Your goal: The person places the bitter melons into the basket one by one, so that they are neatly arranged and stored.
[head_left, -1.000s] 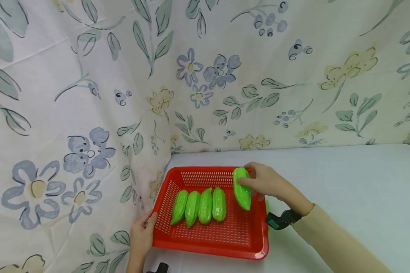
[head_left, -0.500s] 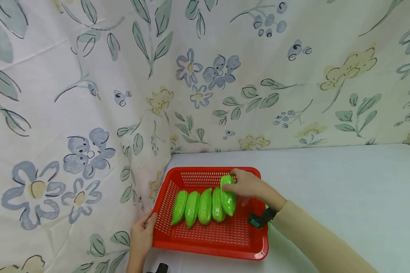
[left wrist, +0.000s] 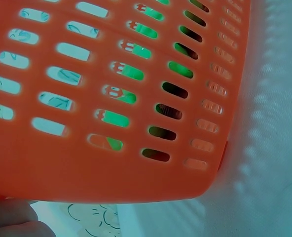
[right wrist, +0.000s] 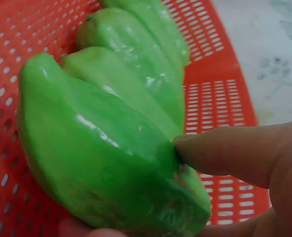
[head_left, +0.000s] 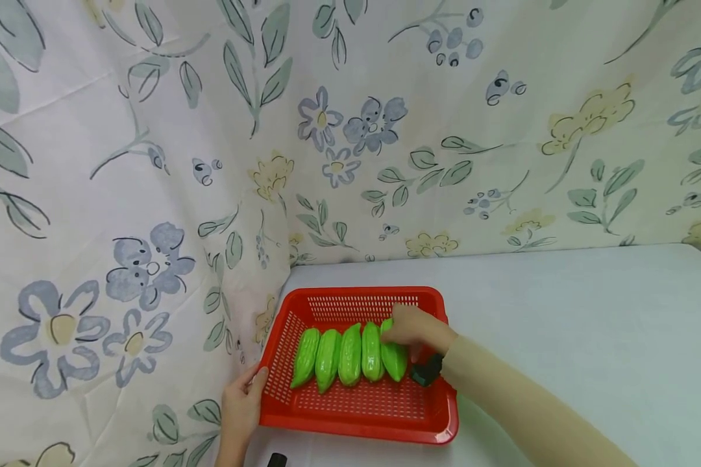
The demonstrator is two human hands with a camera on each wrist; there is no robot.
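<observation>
A red plastic basket (head_left: 304, 418) with slotted walls stands on the table, several glossy green gourds (head_left: 349, 357) lying side by side in it. Over its right half, my right hand (head_left: 417, 326) holds another green gourd (head_left: 394, 363) at the end of that row. In the right wrist view, thumb and fingers grip this gourd (right wrist: 101, 148) from both sides, low over the basket floor, close against its neighbour. My left hand (head_left: 242, 405) grips the basket's left rim, thumb on top. The left wrist view shows the basket wall (left wrist: 87, 173) with a bit of the left hand (left wrist: 18, 222) below.
The white table (head_left: 561, 324) extends to the right of the basket. A floral curtain (head_left: 350, 162) hangs behind the table and along its left side, near the basket. A pale green patch (head_left: 479, 428) shows on the table beside the basket's front right corner.
My right hand has carried the gourd left and down, from above the basket's right rim to the right end of the row. The left hand stays on the rim.
</observation>
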